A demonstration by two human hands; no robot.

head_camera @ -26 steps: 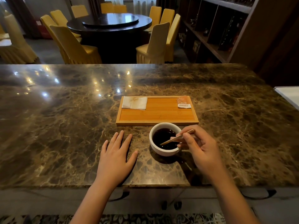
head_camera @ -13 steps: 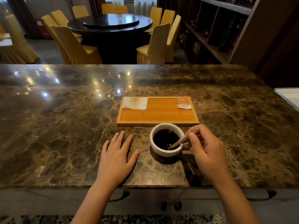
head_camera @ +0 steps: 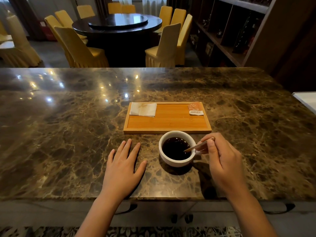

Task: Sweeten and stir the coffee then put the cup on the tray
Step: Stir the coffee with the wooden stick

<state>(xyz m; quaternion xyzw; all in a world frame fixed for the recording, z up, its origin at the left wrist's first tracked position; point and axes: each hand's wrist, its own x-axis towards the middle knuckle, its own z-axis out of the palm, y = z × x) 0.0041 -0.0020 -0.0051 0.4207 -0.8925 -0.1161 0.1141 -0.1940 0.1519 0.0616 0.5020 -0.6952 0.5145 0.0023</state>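
Stage: stirring appears to be going on; the right hand (head_camera: pixel 224 161) is pinching a thin wooden stirrer (head_camera: pixel 199 146) whose lower tip is dipping into the coffee (head_camera: pixel 175 148).
Done, by my reading: an orange sachet (head_camera: pixel 195 108) is lying at the far right corner of the tray (head_camera: pixel 167 130), looking torn open, so the sweetening is probably finished; whether sugar is dissolved I cannot tell.
Left: finishing the stir, lifting the stirrer out, moving the cup (head_camera: pixel 177 161) onto the tray.
Cup position: standing upright on the marble counter (head_camera: pixel 68 134), just near of the tray's near edge, toward its right half; not yet on the tray.
Cup heading: the handle is pointing right, mostly hidden behind the right hand's fingers.
Stirrer axis: running from lower left in the coffee up to the right, tilted low over the rim.
Tray axis: long side lying left to right; middle bare, folded napkin (head_camera: pixel 143 109) at the far left corner.
Left hand (head_camera: pixel 123 168): resting flat and relaxed on the counter, fingers spread, gripping nothing, just left of the cup and apart from it.
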